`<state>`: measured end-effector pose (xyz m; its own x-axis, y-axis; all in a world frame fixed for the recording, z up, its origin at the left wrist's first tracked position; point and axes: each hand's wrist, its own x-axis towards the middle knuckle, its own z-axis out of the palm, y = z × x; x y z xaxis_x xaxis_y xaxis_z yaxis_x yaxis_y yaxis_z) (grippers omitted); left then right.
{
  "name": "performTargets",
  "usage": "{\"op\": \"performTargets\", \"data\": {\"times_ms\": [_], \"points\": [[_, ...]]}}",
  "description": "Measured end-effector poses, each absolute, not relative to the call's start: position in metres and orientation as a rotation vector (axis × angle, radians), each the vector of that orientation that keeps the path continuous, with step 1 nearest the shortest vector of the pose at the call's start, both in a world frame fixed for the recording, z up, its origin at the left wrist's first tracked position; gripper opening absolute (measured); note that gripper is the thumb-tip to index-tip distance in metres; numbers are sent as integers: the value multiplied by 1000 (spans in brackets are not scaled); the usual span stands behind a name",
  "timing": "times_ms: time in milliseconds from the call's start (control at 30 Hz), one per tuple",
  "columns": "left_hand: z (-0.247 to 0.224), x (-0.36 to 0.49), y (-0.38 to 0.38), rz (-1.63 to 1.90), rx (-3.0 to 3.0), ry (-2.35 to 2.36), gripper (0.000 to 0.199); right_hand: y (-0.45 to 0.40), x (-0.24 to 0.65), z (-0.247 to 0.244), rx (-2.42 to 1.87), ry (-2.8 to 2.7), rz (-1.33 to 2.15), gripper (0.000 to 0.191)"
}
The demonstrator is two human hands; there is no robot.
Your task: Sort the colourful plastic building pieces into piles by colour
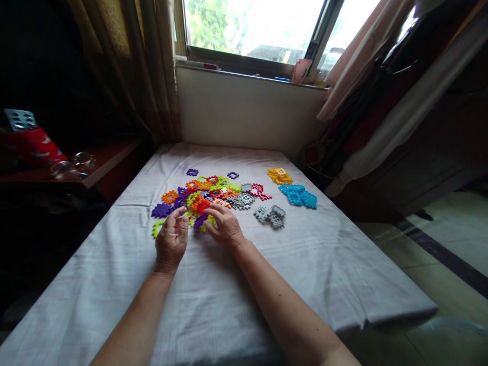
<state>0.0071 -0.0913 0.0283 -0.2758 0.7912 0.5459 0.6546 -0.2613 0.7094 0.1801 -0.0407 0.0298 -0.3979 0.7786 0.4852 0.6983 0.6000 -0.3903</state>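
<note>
A mixed heap of toothed plastic building pieces lies in front of both hands, with orange pieces, purple pieces and lime green pieces among them. My left hand is at the heap's near left edge, fingers loosely bent and apart from the thumb, nothing seen in it. Over the near side of the heap reaches my right hand, its fingers spread beside a purple piece. Whether its fingertips touch pieces is hard to make out. Grey pieces lie to the right of that hand.
Sorted by colour, yellow pieces and blue pieces form piles on the right of the cloth-covered table. Two lone purple pieces lie at the back. Eyeglasses and a red container stand on a side desk. Clothes hang at right.
</note>
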Motion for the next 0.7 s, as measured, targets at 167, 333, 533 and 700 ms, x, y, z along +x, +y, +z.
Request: {"op": "performTargets", "data": {"times_ms": [167, 333, 533, 700], "points": [[22, 8, -87, 1504, 1893, 1849, 40, -15, 219, 36, -1652, -1973, 24, 26], [14, 15, -86, 1308, 2221, 1733, 38, 2, 240, 39, -1918, -2005, -63, 22], [2, 16, -86, 1122, 2407, 1694, 40, 0, 239, 33, -1862, -2127, -91, 20], [-2, 13, -83, 1126, 2394, 1734, 39, -1, 240, 29, -1837, -2120, -68, 18]]}}
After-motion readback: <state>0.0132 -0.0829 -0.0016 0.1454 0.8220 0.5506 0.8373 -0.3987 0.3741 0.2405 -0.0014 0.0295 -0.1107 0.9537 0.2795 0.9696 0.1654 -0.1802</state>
